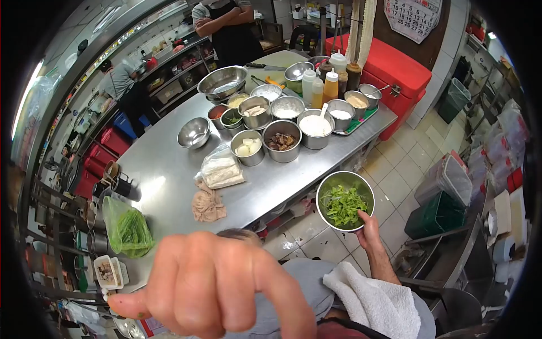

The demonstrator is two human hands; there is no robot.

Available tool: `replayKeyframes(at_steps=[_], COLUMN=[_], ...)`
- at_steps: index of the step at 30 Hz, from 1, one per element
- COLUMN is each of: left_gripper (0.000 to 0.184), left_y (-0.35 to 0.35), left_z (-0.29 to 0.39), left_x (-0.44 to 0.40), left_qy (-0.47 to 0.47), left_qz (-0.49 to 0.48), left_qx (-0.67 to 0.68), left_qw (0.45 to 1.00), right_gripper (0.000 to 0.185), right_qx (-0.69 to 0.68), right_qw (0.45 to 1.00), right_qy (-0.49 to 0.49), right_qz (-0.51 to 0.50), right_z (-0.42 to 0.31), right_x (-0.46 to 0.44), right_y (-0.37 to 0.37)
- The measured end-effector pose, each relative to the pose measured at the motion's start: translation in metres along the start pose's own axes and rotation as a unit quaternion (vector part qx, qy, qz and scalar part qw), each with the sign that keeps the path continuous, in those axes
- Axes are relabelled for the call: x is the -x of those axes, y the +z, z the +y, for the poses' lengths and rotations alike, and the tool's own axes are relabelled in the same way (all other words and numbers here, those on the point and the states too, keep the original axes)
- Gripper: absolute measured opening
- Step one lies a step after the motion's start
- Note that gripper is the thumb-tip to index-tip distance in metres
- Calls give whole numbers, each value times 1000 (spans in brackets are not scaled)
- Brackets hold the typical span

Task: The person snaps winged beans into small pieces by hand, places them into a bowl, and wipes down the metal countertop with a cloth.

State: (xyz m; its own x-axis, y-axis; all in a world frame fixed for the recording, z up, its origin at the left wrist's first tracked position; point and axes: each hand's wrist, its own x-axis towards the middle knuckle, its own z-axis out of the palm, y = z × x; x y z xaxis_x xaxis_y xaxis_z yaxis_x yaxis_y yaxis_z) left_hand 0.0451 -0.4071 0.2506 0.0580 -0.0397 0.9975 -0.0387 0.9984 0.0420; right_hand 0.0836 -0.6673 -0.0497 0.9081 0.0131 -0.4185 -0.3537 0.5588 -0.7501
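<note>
My left hand (209,285) is raised very close to the camera, its fingers curled and one digit stretched out to the left. A small green speck sticks to that digit; nothing shows in the hand. Off the table's near right side, my right hand (370,230) grips the rim of a metal bowl (368,186), thumb on the inside edge. Torn green lettuce leaves (342,204) lie in the bowl. A white towel (375,302) rests across my lap, below the right forearm.
On the steel table (169,181) stand several metal containers, sauce bottles (331,86), a wrapped white block (223,169), a crumpled cloth (208,204) and a bag of greens (129,229). A red cooler (389,68) is behind. Two people (228,34) stand at the back.
</note>
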Motion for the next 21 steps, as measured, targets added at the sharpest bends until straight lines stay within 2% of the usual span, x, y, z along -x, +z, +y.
replayKeyframes(at_steps=[2,4,7,10,13,16,19,21], left_gripper=[51,54,53,52,51,49,49,49], left_y=[2,4,14,13,17,20,17,24], left_z=[-4,-10,-26,-28,-18,-8,9,20], left_x=[4,-4,2,4,5,2,-1,0], left_qy=[-29,-110,-52,-3,7,40,7,2], left_qz=[-18,-8,80,58,48,74,11,57], left_qx=[26,-4,-45,-48,-59,-59,-39,-64], left_qw=[999,994,994,997,997,995,999,996], right_gripper=[41,42,42,43,41,42,42,43], right_qx=[1,1,0,6,15,9,13,30], right_qw=[1000,1000,1000,1000,999,1000,1000,999], right_qy=[-10,-1,-8,-17,-26,-27,-27,-24], right_qz=[3,11,22,15,33,13,-1,-8], right_z=[-5,-4,-2,-2,0,6,14,21], right_x=[3,2,3,3,5,5,-1,-5], right_y=[-4,-11,-14,-11,-2,7,18,25])
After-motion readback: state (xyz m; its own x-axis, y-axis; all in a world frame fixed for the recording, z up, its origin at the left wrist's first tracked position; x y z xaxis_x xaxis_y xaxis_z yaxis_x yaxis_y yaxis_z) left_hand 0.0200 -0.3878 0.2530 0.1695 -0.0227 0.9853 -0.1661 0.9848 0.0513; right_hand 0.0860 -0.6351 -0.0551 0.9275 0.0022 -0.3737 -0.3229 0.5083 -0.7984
